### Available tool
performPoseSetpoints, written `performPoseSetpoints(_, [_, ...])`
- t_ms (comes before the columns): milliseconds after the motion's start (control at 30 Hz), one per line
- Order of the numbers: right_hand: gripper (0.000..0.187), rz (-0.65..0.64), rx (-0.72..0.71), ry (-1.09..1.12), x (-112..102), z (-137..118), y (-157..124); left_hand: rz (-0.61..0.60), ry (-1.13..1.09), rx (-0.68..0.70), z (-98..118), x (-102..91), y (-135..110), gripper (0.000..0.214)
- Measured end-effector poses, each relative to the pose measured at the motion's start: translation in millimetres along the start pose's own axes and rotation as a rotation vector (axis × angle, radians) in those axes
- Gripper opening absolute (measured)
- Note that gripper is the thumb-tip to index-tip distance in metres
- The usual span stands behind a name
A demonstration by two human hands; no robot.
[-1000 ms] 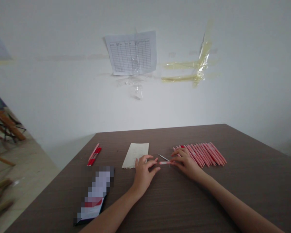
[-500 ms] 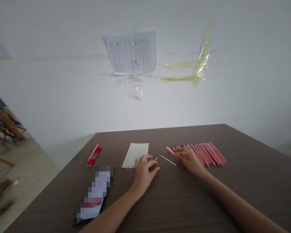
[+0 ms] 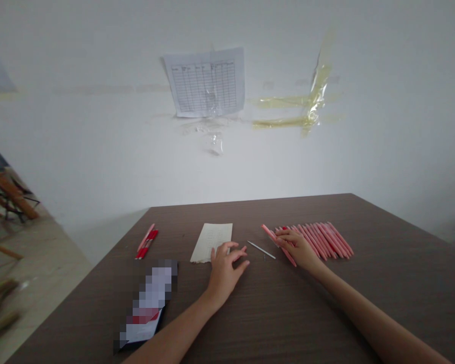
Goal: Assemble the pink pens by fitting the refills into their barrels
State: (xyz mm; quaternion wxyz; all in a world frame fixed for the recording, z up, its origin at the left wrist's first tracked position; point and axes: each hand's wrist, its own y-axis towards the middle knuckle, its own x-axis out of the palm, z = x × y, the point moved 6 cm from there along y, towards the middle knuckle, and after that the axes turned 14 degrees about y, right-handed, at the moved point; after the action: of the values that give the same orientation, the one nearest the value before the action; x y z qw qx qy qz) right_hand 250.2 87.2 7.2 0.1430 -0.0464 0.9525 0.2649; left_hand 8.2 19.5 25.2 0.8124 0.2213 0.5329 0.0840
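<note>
My right hand (image 3: 299,249) has its fingers closed round a slim pink pen (image 3: 267,231), at the left end of a row of similar pink pens (image 3: 324,240). The held pen slants, its top end pointing up-left and its tip showing below my fingers. Between my hands a thin white pen refill (image 3: 261,249) lies on the table, with a tiny object beside it, too small to make out. My left hand (image 3: 226,273) is open with curled fingers apart, over the near right corner of a cream paper sheet (image 3: 211,242).
Red pens (image 3: 149,244) and a pink one (image 3: 146,238) lie at the table's left side. A dark-edged flat object (image 3: 149,303), blurred out, lies nearer me. The brown table (image 3: 250,313) meets a white wall with a taped printed form (image 3: 207,83).
My right hand has shifted slightly right with the pink pen, toward the row, and the pen's lower tip now shows. My left hand has stayed in place.
</note>
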Motion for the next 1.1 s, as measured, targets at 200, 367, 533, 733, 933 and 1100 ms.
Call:
performPoseSetpoints(200, [0.026, 0.035, -0.047, -0.255, -2.1, -5.9, -4.7, -0.007, 0.019, -0.007, 0.7, -0.2, 0.1, 0.018])
performPoseSetpoints(367, [0.024, 0.027, -0.130, -0.476, 1.6, -12.2, -11.7, -0.029, 0.030, -0.040, -0.4, 0.6, -0.4, 0.016])
performPoseSetpoints(533, [0.025, -0.020, -0.089, -0.560, 4.9, -8.3, -13.1, -0.042, 0.044, -0.052, -3.1, 3.8, -0.7, 0.015])
performPoseSetpoints(733, [0.023, -0.061, -0.129, -0.562, 10.1, -9.5, -12.5, -0.046, 0.052, -0.041, -1.7, 3.8, -0.9, 0.015])
performPoseSetpoints(933, [0.021, -0.058, -0.155, -0.537, 13.2, -12.9, -12.9, -0.065, 0.062, -0.042, 0.2, 1.9, -0.4, 0.015])
performPoseSetpoints(1100, [0.022, -0.059, -0.169, -0.559, 13.8, -16.2, -13.4, -0.069, 0.059, -0.039, 0.0, 3.2, -0.9, 0.017])
